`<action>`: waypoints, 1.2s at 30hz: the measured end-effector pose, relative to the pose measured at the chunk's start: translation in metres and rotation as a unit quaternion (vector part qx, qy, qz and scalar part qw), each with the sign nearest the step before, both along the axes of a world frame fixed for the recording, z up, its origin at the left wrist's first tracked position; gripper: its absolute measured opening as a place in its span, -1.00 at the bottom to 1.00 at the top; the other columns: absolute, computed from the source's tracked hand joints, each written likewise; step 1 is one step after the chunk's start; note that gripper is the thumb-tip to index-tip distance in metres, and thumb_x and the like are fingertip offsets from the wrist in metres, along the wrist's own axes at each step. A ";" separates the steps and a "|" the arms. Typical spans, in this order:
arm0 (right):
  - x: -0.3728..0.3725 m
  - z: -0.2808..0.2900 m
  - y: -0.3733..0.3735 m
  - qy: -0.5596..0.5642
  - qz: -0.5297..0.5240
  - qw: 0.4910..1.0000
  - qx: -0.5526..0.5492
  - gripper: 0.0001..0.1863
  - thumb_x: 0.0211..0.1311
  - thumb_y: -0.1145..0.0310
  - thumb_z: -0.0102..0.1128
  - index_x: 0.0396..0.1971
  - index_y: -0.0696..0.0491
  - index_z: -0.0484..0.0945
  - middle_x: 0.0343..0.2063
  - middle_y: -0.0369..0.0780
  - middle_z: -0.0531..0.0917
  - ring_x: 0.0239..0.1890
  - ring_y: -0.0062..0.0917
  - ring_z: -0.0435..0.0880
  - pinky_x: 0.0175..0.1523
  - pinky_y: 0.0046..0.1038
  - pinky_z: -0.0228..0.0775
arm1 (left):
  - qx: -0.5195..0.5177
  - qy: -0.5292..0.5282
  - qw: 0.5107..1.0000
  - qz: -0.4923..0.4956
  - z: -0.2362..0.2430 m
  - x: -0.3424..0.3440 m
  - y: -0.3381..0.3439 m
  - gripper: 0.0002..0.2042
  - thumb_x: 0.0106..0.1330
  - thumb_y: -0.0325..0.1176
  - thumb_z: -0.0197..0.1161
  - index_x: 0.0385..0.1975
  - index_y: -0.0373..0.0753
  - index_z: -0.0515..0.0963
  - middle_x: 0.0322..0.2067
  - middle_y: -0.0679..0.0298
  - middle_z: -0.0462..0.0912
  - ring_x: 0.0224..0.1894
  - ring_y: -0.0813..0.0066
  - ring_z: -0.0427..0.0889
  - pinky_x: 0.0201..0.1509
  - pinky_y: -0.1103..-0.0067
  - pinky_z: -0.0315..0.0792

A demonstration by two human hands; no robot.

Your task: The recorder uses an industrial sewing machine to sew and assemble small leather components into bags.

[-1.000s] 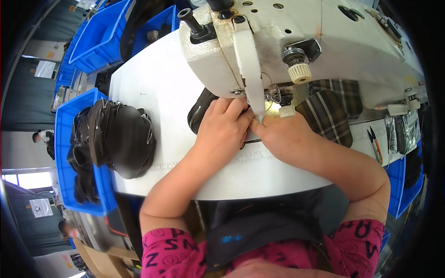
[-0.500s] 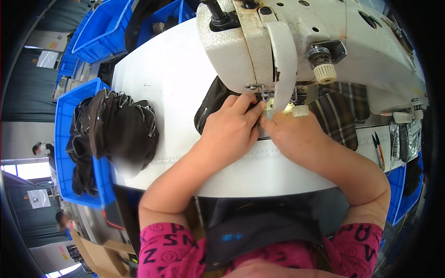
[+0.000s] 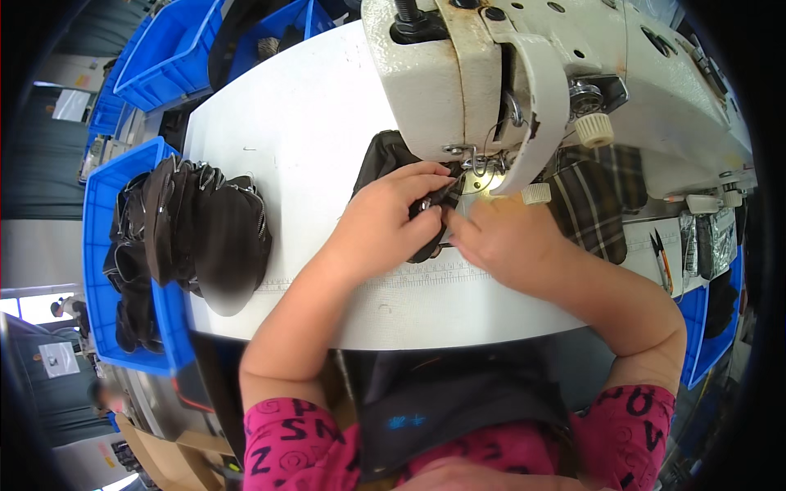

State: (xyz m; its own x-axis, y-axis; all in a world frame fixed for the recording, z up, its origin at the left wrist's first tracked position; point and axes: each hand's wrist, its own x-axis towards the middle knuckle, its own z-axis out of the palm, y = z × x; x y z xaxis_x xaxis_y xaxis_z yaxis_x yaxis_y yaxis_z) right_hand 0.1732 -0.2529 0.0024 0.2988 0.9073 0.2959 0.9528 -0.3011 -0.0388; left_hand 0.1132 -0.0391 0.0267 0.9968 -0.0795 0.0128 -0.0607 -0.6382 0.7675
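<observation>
Head view: left hand [image 3: 378, 217] pinches dark fabric piece [image 3: 381, 159] at needle end of sewing machine [image 3: 426, 82]; right hand [image 3: 512, 233] alongside, grip cannot be told. Piece apparently unfinished, judging by position; completed stitching not discernible.

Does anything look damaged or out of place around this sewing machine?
Mostly wear: the curved white cover has a dark, chipped-looking patch on its edge, and the sewing machine shows brownish stains. Black zippered pieces bulge over the side of the blue bin, looking untidy.
</observation>
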 end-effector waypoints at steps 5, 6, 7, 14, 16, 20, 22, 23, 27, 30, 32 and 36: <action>-0.001 -0.010 0.016 -0.098 0.102 0.985 0.103 -0.64 0.08 0.38 0.25 -0.12 0.19 0.71 -0.36 -0.20 0.64 -0.26 -0.41 0.65 -0.28 -0.45 0.47 | -0.080 0.025 0.996 -0.004 -0.008 0.006 0.008 -0.61 0.30 -0.40 0.15 0.08 -0.44 0.63 0.16 -0.05 0.65 0.17 0.04 0.65 0.28 0.40 0.49; -0.001 -0.014 0.017 -0.142 0.109 0.975 0.129 -0.64 0.06 0.38 0.25 -0.12 0.20 0.71 -0.31 -0.15 0.66 -0.22 -0.39 0.63 -0.24 -0.45 0.47 | -0.094 0.052 0.994 0.002 -0.008 0.007 0.009 -0.61 0.31 -0.40 0.13 0.08 -0.45 0.62 0.16 -0.05 0.65 0.17 0.06 0.65 0.29 0.40 0.49; -0.003 -0.017 0.018 -0.144 0.109 0.975 0.127 -0.64 0.06 0.38 0.25 -0.12 0.20 0.71 -0.31 -0.15 0.66 -0.22 -0.39 0.63 -0.24 -0.45 0.47 | -0.109 0.079 0.991 0.007 -0.008 0.008 0.009 -0.61 0.32 -0.40 0.11 0.08 -0.45 0.62 0.15 -0.06 0.66 0.17 0.07 0.65 0.30 0.40 0.48; -0.002 -0.021 0.019 -0.152 0.101 0.975 0.124 -0.69 0.00 0.36 0.28 -0.25 0.20 0.70 -0.30 -0.06 0.69 -0.21 -0.28 0.70 -0.23 -0.44 0.52 | -0.101 0.050 0.994 0.015 -0.008 0.008 0.002 -0.65 0.33 -0.40 0.13 0.02 -0.44 0.64 0.05 -0.02 0.69 0.10 0.07 0.67 0.24 0.41 0.52; 0.000 -0.022 0.017 -0.149 0.112 0.973 0.135 -0.72 -0.02 0.36 0.28 -0.30 0.20 0.70 -0.33 -0.06 0.69 -0.23 -0.26 0.71 -0.25 -0.43 0.52 | 0.041 -0.050 0.998 0.026 -0.006 0.002 -0.010 -0.72 0.29 -0.44 0.20 -0.05 -0.39 0.67 -0.07 0.06 0.67 0.00 0.14 0.69 0.07 0.40 0.59; -0.003 -0.022 0.014 -0.134 0.119 0.977 0.117 -0.79 -0.08 0.36 0.28 -0.43 0.17 0.68 -0.41 -0.06 0.67 -0.27 -0.24 0.71 -0.34 -0.43 0.48 | 0.204 -0.145 0.968 -0.005 -0.009 -0.002 -0.021 -0.74 0.22 -0.48 0.27 -0.09 -0.29 0.68 -0.20 0.16 0.59 -0.15 0.22 0.66 -0.14 0.42 0.60; -0.004 -0.021 0.013 -0.135 0.116 0.977 0.120 -0.80 -0.10 0.36 0.28 -0.46 0.16 0.67 -0.43 -0.07 0.66 -0.28 -0.23 0.71 -0.37 -0.44 0.47 | 0.304 -0.206 0.929 -0.039 -0.006 -0.004 -0.024 -0.72 0.17 -0.50 0.28 -0.10 -0.25 0.68 -0.26 0.24 0.51 -0.24 0.31 0.59 -0.27 0.46 0.56; -0.004 -0.021 0.013 -0.128 0.121 0.977 0.122 -0.81 -0.11 0.36 0.27 -0.47 0.16 0.67 -0.43 -0.07 0.66 -0.29 -0.23 0.70 -0.38 -0.44 0.45 | 0.306 -0.205 0.929 -0.039 -0.006 -0.005 -0.025 -0.72 0.17 -0.50 0.28 -0.10 -0.25 0.68 -0.26 0.24 0.51 -0.24 0.31 0.59 -0.27 0.46 0.56; -0.003 -0.022 0.010 -0.111 0.131 0.980 0.100 -0.83 -0.11 0.37 0.27 -0.51 0.15 0.66 -0.42 -0.05 0.67 -0.32 -0.24 0.70 -0.39 -0.45 0.45 | 0.352 -0.231 0.906 -0.054 -0.008 -0.005 -0.027 -0.70 0.12 -0.50 0.28 -0.11 -0.29 0.66 -0.29 0.27 0.45 -0.30 0.37 0.51 -0.32 0.52 0.51; -0.001 -0.016 0.005 -0.108 0.133 0.982 0.081 -0.83 -0.10 0.37 0.27 -0.51 0.16 0.67 -0.42 -0.03 0.67 -0.32 -0.25 0.69 -0.37 -0.43 0.49 | 0.352 -0.195 0.914 -0.057 -0.004 -0.008 -0.029 -0.65 0.13 -0.49 0.28 -0.04 -0.27 0.66 -0.15 0.26 0.52 -0.23 0.32 0.58 -0.22 0.49 0.54; 0.002 -0.011 0.001 -0.097 0.139 0.983 0.071 -0.83 -0.10 0.38 0.28 -0.51 0.16 0.67 -0.42 -0.04 0.67 -0.33 -0.26 0.69 -0.36 -0.42 0.51 | 0.354 -0.158 0.920 -0.056 -0.002 -0.010 -0.031 -0.62 0.15 -0.48 0.28 0.02 -0.23 0.67 -0.01 0.23 0.60 -0.17 0.25 0.66 -0.11 0.46 0.57; 0.000 -0.006 -0.004 -0.064 0.130 0.989 0.036 -0.84 -0.09 0.39 0.30 -0.51 0.17 0.66 -0.43 -0.06 0.67 -0.32 -0.29 0.69 -0.33 -0.42 0.55 | 0.317 -0.154 0.934 -0.058 0.002 -0.012 -0.032 -0.59 0.12 -0.50 0.31 0.03 -0.27 0.66 0.05 0.26 0.63 -0.16 0.25 0.70 -0.09 0.43 0.60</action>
State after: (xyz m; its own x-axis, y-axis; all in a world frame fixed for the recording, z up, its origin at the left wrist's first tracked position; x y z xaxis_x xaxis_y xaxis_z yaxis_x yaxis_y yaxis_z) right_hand 0.1729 -0.2566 -0.0039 0.0147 0.9236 0.3831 0.9961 -0.0469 0.0747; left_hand 0.1015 -0.0714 0.0288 0.9378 -0.2758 0.2107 -0.3132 -0.9340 0.1718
